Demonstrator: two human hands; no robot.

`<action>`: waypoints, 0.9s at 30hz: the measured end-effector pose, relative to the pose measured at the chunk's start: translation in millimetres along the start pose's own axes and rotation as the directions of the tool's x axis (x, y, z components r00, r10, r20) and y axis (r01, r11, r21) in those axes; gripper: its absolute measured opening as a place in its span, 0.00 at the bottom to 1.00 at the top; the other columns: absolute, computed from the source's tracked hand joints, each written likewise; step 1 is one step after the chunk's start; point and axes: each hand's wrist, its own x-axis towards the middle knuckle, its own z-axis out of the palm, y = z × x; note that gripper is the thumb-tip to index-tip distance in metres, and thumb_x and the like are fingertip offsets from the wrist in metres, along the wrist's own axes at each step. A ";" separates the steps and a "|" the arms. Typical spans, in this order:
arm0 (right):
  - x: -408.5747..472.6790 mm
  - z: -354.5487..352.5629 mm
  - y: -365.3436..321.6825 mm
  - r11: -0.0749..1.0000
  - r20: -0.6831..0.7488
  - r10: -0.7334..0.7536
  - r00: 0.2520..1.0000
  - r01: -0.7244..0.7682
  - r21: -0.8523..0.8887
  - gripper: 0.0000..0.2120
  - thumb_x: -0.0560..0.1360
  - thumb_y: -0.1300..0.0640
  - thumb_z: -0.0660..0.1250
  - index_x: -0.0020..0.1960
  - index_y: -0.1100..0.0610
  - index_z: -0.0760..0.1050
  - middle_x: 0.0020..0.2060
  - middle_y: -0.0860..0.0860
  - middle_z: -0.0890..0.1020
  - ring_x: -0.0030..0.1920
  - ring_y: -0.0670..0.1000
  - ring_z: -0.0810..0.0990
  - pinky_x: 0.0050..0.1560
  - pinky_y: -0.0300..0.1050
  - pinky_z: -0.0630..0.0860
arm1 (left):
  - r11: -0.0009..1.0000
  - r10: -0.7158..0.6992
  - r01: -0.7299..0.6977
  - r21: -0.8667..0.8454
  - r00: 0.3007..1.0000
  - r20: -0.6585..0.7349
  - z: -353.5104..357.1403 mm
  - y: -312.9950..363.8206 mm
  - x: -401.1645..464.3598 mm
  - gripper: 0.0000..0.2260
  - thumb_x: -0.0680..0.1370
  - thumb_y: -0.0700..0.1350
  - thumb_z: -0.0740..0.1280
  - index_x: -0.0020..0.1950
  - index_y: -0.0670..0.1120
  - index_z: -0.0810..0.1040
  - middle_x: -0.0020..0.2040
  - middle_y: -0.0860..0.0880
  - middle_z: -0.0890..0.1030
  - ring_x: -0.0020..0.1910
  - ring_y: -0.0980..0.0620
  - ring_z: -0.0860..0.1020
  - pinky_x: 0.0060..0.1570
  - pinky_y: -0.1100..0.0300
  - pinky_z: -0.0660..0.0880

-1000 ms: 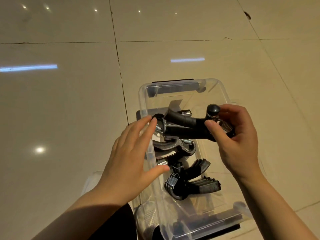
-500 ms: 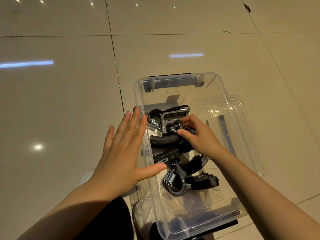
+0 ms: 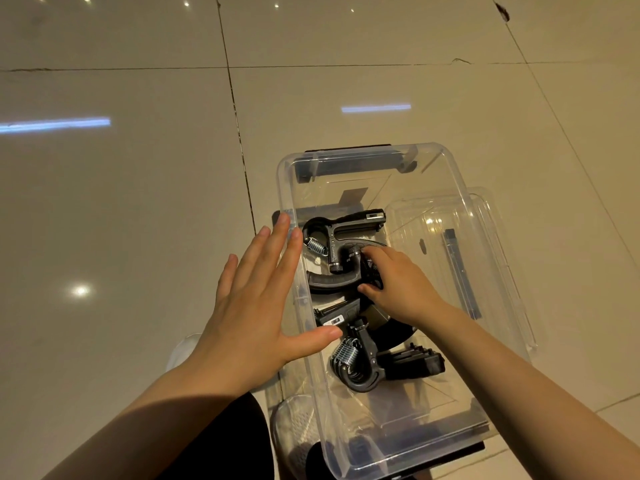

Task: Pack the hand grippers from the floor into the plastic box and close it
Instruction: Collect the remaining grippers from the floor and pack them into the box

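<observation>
Hand grippers: at least three in the box, black with steel springs; the pile overlaps, so the exact number is unclear — one at 12 o'clock (image 3: pixel 341 233), one at 6 o'clock (image 3: pixel 370 367)
Plastic boxes: one (image 3: pixel 287 188)
Clear lids: one, at 3 o'clock (image 3: pixel 485 216)
Hands: two, left hand (image 3: pixel 256 306), right hand (image 3: pixel 401 285)

Single head view, steep downward look, close over plastic box (image 3: pixel 460 199) on floor (image 3: pixel 121 202)
</observation>
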 end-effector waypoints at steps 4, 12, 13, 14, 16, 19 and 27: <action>-6.6 -0.3 -17.9 0.968 -0.044 -0.250 0.967 0.248 -0.040 0.36 0.69 0.38 0.65 0.73 0.51 0.62 0.68 0.51 0.69 0.68 0.53 0.66 0.67 0.51 0.64 | 1.000 0.001 -0.001 -0.004 1.000 0.000 0.9 -1.2 0.1 0.47 0.64 0.76 0.49 0.72 0.57 0.28 0.71 0.61 0.26 0.70 0.61 0.29 0.71 0.51 0.38; -18.8 24.2 -38.2 0.923 0.091 -0.321 0.943 0.333 -0.193 0.46 0.65 0.45 0.74 0.75 0.52 0.54 0.71 0.51 0.64 0.72 0.52 0.60 0.73 0.60 0.47 | 1.000 -0.010 0.010 -0.012 1.000 -0.003 1.9 -2.4 0.3 0.47 0.63 0.76 0.49 0.71 0.59 0.27 0.70 0.61 0.26 0.71 0.61 0.32 0.71 0.52 0.36; -18.1 24.1 -38.1 0.923 0.089 -0.321 0.943 0.332 -0.196 0.46 0.65 0.45 0.74 0.75 0.52 0.55 0.70 0.51 0.65 0.72 0.52 0.61 0.73 0.61 0.48 | 1.000 -0.011 0.011 -0.015 1.000 -0.004 2.2 -2.7 0.5 0.47 0.63 0.76 0.49 0.71 0.59 0.27 0.70 0.61 0.26 0.72 0.61 0.32 0.71 0.52 0.36; -17.8 24.7 -38.0 0.922 0.087 -0.322 0.943 0.333 -0.197 0.45 0.64 0.45 0.74 0.75 0.52 0.56 0.70 0.51 0.65 0.71 0.53 0.61 0.73 0.61 0.48 | 1.000 -0.011 0.011 -0.018 1.000 -0.004 2.5 -2.8 0.6 0.47 0.63 0.76 0.49 0.71 0.59 0.27 0.70 0.61 0.26 0.72 0.61 0.32 0.71 0.52 0.36; -17.7 26.4 -38.0 0.923 0.079 -0.322 0.943 0.331 -0.196 0.45 0.64 0.46 0.74 0.75 0.53 0.57 0.70 0.52 0.65 0.71 0.54 0.62 0.72 0.61 0.48 | 1.000 -0.007 0.007 -0.019 1.000 -0.009 3.2 -3.5 0.4 0.47 0.63 0.76 0.49 0.71 0.59 0.27 0.71 0.62 0.26 0.72 0.61 0.32 0.71 0.52 0.36; -18.2 28.2 -36.6 0.924 0.067 -0.322 0.944 0.329 -0.194 0.45 0.64 0.46 0.75 0.75 0.54 0.58 0.69 0.53 0.66 0.71 0.54 0.62 0.72 0.62 0.49 | 1.000 -0.006 0.005 -0.019 1.000 -0.018 3.9 -3.8 -0.1 0.47 0.63 0.76 0.49 0.71 0.59 0.27 0.71 0.62 0.26 0.72 0.61 0.32 0.70 0.52 0.36; -27.0 14.9 -33.6 0.924 0.104 -0.340 0.935 0.352 -0.150 0.44 0.66 0.45 0.74 0.76 0.51 0.55 0.72 0.52 0.62 0.73 0.53 0.59 0.73 0.59 0.52 | 1.000 0.004 -0.004 -0.011 1.000 0.001 0.6 -3.2 0.1 0.47 0.64 0.76 0.48 0.72 0.58 0.30 0.71 0.62 0.27 0.71 0.64 0.32 0.70 0.52 0.37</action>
